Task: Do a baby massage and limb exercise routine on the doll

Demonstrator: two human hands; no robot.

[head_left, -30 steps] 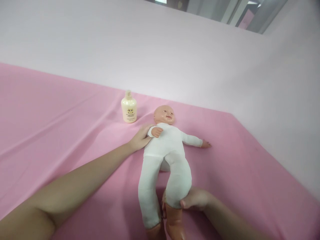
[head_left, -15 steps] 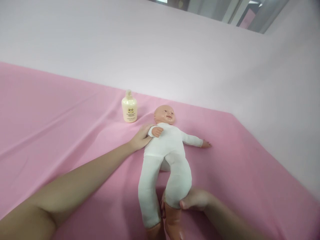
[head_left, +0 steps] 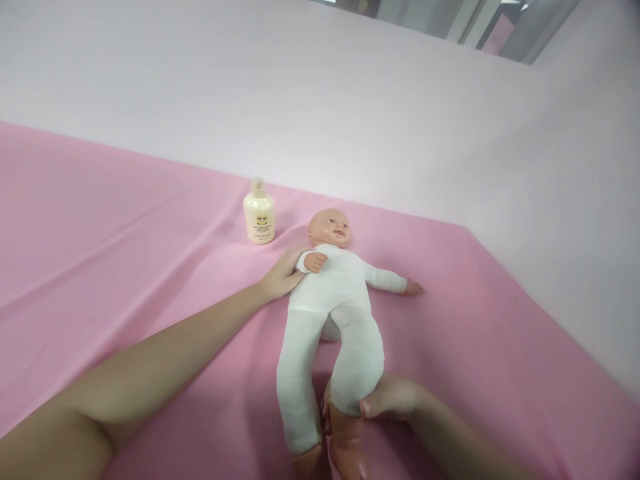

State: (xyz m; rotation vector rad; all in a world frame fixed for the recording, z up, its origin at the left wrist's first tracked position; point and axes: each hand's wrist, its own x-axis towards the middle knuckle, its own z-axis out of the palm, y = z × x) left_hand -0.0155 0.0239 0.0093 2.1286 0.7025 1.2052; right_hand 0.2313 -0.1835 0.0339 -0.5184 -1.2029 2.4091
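Observation:
On its back lies a baby doll (head_left: 334, 283) in a white long-sleeved top and white trousers, its head away from me and its bare feet toward me. My left hand (head_left: 284, 275) is closed around the doll's arm on the left side, by the chest; most of its fingers are hidden behind that arm. Lower down, my right hand (head_left: 393, 398) wraps the doll's right-side lower leg near the ankle, thumb on the outer side and fingertips showing between the legs. The doll's other arm stretches out to the right.
A cream pump bottle (head_left: 259, 217) with a dark printed label stands left of the doll's head. Beneath everything spreads a pink cloth (head_left: 150, 220) with several creases. A white wall (head_left: 310, 100) rises behind its far edge.
Both hands keep the same hold on the doll, which has not visibly moved. Only the view has shifted very slightly.

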